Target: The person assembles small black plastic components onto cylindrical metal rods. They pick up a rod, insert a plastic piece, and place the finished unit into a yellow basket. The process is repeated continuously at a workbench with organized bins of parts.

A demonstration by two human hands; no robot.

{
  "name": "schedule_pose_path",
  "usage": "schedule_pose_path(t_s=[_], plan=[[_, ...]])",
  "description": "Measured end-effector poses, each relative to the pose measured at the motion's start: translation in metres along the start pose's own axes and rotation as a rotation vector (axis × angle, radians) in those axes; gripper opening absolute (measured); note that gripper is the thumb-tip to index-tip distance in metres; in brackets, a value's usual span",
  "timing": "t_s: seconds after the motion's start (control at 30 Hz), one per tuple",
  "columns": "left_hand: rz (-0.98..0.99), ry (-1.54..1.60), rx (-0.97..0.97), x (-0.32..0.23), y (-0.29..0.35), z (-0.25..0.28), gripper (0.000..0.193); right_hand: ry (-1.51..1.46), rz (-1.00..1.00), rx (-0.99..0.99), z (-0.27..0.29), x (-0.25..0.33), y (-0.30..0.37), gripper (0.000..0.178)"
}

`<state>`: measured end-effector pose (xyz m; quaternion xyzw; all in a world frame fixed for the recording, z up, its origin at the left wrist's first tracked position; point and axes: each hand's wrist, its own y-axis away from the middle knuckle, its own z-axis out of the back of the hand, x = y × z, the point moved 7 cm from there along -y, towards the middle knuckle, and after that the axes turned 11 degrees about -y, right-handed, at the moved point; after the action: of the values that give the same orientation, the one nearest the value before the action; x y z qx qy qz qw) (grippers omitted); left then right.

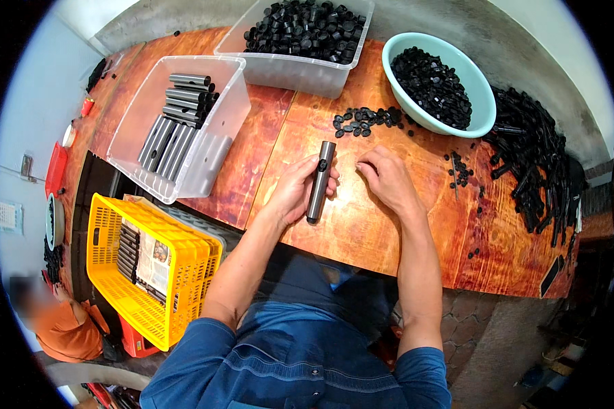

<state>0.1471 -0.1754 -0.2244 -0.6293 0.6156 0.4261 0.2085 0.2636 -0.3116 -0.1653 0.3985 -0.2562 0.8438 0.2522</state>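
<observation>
My left hand [299, 189] is closed round a dark grey tube [318, 187], held upright-tilted above the table with a round hole in its side and black ends. To its right, my right hand [387, 177] rests near the tabletop with its fingers curled in. Whether something small sits in those fingers is hidden. Beyond both hands lies a scatter of small black caps [361, 123]. A clear plastic bin [228, 129] at the left holds several stacked grey tubes [167, 146] like the held one.
At the back, another clear bin [293, 71] is full of black caps; a pale blue basin [481, 112] holds small black parts. Black stick-like parts [535, 163] are heaped far right. A yellow crate [164, 320] stands left, below the table. A person in orange [68, 330] sits farther left.
</observation>
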Motion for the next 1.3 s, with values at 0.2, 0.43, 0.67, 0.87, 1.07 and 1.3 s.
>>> schedule_pose_path(t_s=[0.2, 0.43, 0.67, 0.87, 1.07, 1.3], plan=[[-0.005, 0.041, -0.015, 0.003, -0.004, 0.001, 0.035, -0.274, -0.268, 0.002, -0.003, -0.010, 0.000, 0.017], [-0.021, 0.033, -0.021, 0.000, -0.004, -0.001, 0.030, -0.059, -0.048, -0.031, -0.008, -0.005, -0.001, 0.019], [-0.027, 0.059, -0.015, 0.003, -0.005, 0.000, 0.031, -0.064, -0.132, -0.055, -0.007, -0.014, -0.002, 0.024], [-0.026, 0.077, -0.028, 0.005, -0.005, 0.006, 0.032, -0.027, -0.110, 0.009, -0.008, -0.009, -0.003, 0.029], [0.012, 0.064, -0.014, 0.009, -0.009, 0.000, 0.029, -0.038, -0.105, -0.026, -0.001, -0.005, 0.001, 0.022], [-0.051, -0.022, -0.033, 0.000, -0.002, 0.000, 0.024, 0.321, -0.187, -0.397, 0.078, -0.009, 0.015, 0.015]])
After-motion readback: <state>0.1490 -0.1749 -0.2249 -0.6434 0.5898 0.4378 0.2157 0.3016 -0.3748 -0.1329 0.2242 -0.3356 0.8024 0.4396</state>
